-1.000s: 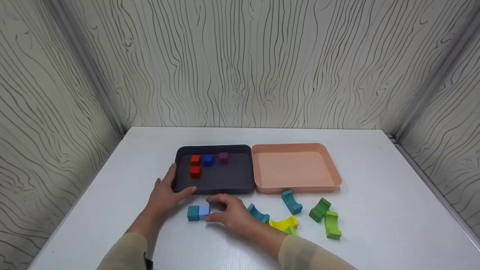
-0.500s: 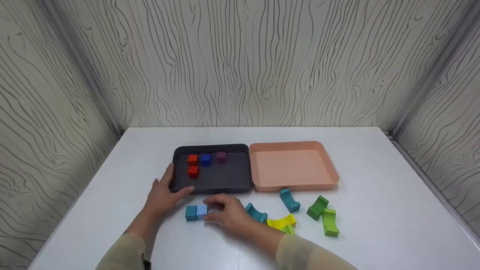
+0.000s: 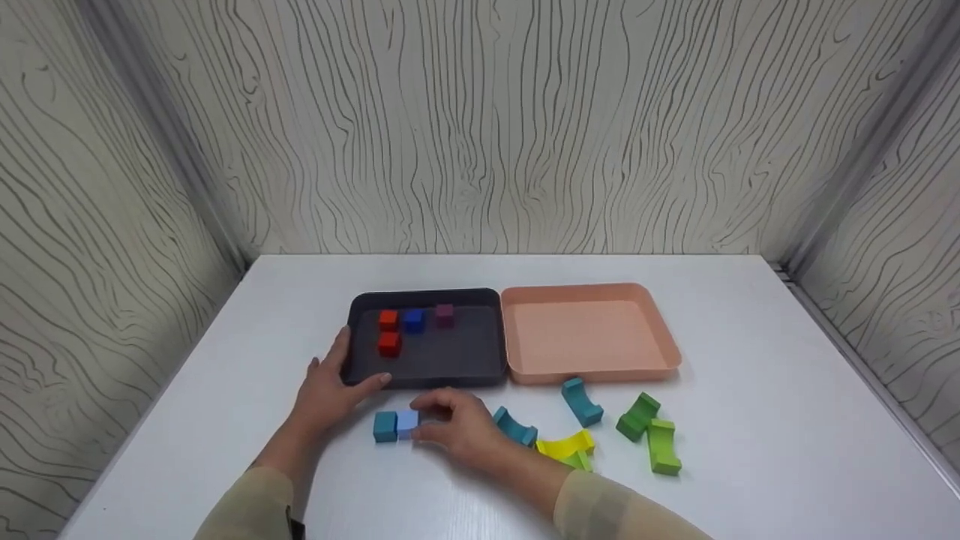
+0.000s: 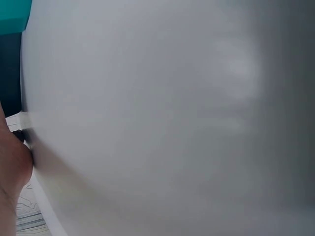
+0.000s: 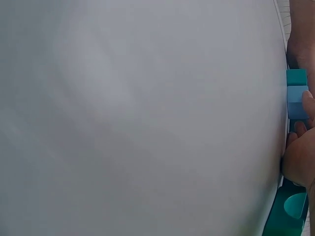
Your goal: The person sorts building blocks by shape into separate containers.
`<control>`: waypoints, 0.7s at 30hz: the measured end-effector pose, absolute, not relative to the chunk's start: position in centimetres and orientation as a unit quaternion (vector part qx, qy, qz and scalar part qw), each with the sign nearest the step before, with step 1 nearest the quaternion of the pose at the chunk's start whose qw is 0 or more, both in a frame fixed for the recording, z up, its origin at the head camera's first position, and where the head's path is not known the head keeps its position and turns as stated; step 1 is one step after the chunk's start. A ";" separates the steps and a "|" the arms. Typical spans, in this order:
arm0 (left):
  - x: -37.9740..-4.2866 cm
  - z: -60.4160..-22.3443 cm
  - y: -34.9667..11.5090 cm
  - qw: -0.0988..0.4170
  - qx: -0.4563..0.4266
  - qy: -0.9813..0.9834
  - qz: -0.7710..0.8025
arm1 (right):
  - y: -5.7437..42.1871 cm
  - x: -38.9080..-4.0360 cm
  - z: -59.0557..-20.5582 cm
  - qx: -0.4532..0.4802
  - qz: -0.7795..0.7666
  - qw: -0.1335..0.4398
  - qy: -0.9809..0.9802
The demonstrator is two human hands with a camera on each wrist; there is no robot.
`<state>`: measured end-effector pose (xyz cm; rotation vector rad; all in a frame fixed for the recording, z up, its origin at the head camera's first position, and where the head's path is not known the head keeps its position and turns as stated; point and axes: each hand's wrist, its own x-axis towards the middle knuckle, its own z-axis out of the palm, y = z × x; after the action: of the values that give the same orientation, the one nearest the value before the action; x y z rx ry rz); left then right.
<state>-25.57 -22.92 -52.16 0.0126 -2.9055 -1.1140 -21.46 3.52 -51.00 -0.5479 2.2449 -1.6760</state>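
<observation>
A teal cube [image 3: 385, 426] and a light blue cube [image 3: 406, 424] sit side by side on the white table, in front of the dark tray [image 3: 450, 371]. My right hand [image 3: 465, 431] pinches the light blue cube at its right side, thumb at the front and forefinger at the back. The right wrist view shows the thumb against the light blue cube [image 5: 296, 102]. My left hand [image 3: 326, 394] rests at the dark tray's front left corner, fingers along its left wall and thumb at the front rim. Two red cubes [image 3: 388, 344], a blue cube [image 3: 414, 321] and a purple cube [image 3: 445, 316] stand inside.
A peach tray [image 3: 592, 377] adjoins the dark tray on the right. Before it lie arch-shaped blocks: teal [image 3: 582, 403], dark green [image 3: 638, 417], light green [image 3: 663, 448] and yellow [image 3: 564, 445]. Another teal arch block [image 3: 514, 427] lies beside the right wrist. Patterned walls [image 3: 480, 135] enclose the table.
The whole view shifts slightly with the head. Both hands and the cubes keep their places relative to the trays.
</observation>
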 end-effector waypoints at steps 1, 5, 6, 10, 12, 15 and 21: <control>-25.6 -52.2 -22.9 0.018 0.002 -0.934 -0.358 | 3.5 -21.5 -51.0 -0.189 -0.583 0.143 0.777; -25.6 -52.3 -22.9 0.019 0.002 -0.933 -0.358 | 3.6 -21.5 -51.1 -0.187 -0.583 0.145 0.777; -25.6 -52.3 -23.0 0.018 0.003 -0.934 -0.358 | 3.6 -21.5 -51.1 -0.187 -0.584 0.146 0.777; -25.6 -52.2 -23.0 0.015 0.004 -0.933 -0.359 | 3.7 -21.6 -51.2 -0.180 -0.584 0.147 0.778; -25.6 -52.1 -22.9 0.016 0.003 -0.933 -0.359 | 3.8 -21.6 -51.2 -0.178 -0.586 0.149 0.776; -25.5 -52.0 -22.8 0.017 0.001 -0.933 -0.360 | 3.9 -21.6 -51.1 -0.175 -0.590 0.156 0.773; -25.5 -52.2 -22.9 0.017 0.005 -0.932 -0.363 | 3.9 -21.7 -50.9 -0.172 -0.596 0.166 0.767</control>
<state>-25.55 -22.90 -52.16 0.0152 -2.8955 -1.1272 -21.67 3.88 -50.89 -0.4891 2.1839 -1.6966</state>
